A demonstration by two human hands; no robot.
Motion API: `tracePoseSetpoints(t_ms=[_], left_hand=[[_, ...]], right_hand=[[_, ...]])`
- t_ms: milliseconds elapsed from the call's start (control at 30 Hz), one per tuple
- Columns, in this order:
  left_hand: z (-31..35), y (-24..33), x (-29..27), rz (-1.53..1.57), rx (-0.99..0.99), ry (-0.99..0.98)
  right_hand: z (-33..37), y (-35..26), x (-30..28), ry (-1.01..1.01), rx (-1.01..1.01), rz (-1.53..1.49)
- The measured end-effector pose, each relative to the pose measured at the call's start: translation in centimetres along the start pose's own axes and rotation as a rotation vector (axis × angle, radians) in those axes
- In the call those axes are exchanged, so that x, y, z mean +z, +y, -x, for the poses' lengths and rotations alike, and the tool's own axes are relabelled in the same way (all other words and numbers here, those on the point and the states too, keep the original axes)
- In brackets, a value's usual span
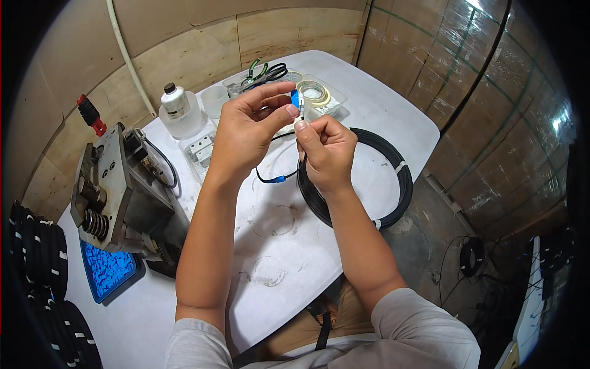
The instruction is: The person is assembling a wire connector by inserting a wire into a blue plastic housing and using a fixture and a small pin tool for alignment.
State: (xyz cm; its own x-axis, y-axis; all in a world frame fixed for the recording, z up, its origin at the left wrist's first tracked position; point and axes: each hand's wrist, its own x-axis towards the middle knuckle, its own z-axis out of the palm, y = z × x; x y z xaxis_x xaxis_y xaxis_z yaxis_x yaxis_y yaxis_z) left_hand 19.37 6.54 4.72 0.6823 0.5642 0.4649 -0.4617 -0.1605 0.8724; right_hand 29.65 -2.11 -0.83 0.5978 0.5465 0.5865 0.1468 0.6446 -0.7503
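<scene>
My left hand (252, 126) is raised over the table with its thumb and fingers closed on a small blue connector housing (295, 98). Close beside it, my right hand (329, 150) pinches the end of a black cable (302, 117), which has a thin white and metallic tip. The tip stands upright next to the blue housing; whether they touch is too small to tell. Beneath my right hand lies a tied coil of black cable (402, 184). Its other end, bearing a blue connector (277, 179), loops out on the white table between my forearms.
On the left stands a metal hand press (123, 184) beside a tray (98, 294) of small blue parts. Farther back are a white bottle (175, 100) in a tub, scissors (273, 72) and a tape roll (316, 93). Wrapped cartons (424, 74) line the right; black coils (40, 252) sit lower left.
</scene>
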Motion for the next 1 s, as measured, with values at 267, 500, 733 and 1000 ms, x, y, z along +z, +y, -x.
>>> tracePoseSetpoints(t_ms=[267,500,733,1000], left_hand=[[0.0,0.3,0.2,0.055,-0.041,0.046],[-0.2,-0.6,0.1,-0.048,0.085,0.048],[-0.3,-1.1,0.0,-0.09,0.193,0.094],[-0.3,-0.9,-0.1,-0.117,0.143,0.084]], right_hand=[[0.0,0.1,-0.1,-0.007,-0.002,-0.013],[0.0,0.0,-0.2,-0.025,-0.005,-0.042],[0.0,0.3,0.0,-0.025,-0.002,-0.036],[0.0,0.1,-0.1,-0.023,-0.002,-0.033]])
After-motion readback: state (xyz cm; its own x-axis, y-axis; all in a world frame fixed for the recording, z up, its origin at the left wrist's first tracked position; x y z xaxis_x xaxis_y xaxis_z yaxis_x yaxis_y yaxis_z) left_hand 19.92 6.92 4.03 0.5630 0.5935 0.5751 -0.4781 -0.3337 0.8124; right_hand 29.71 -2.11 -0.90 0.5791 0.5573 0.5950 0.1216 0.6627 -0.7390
